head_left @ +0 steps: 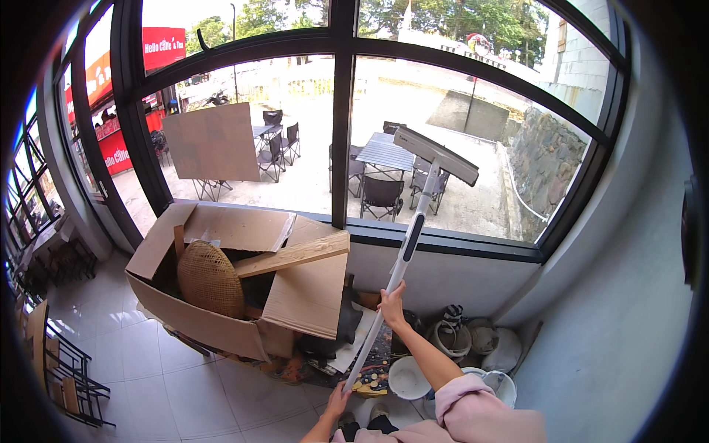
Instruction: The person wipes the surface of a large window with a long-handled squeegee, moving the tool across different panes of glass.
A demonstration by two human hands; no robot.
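A long-handled window squeegee (405,255) slants up from my body toward the window, its pole white and grey. Its wide grey head (439,156) is raised in front of the lower right window pane (487,199); whether it touches the glass I cannot tell. Low on the pole, my left hand (337,402) is wrapped round the end. Higher up, below the dark grip panel, my right hand (393,301) grasps the same pole. A pink sleeve is pushed up on my right arm.
An open cardboard box (199,314) under the window holds a woven bamboo piece (210,280) and a wooden plank (295,255). White buckets (410,378) and sacks (504,351) crowd the right corner. Wooden-and-metal chairs (70,384) stand at left. Outside are folding chairs and tables.
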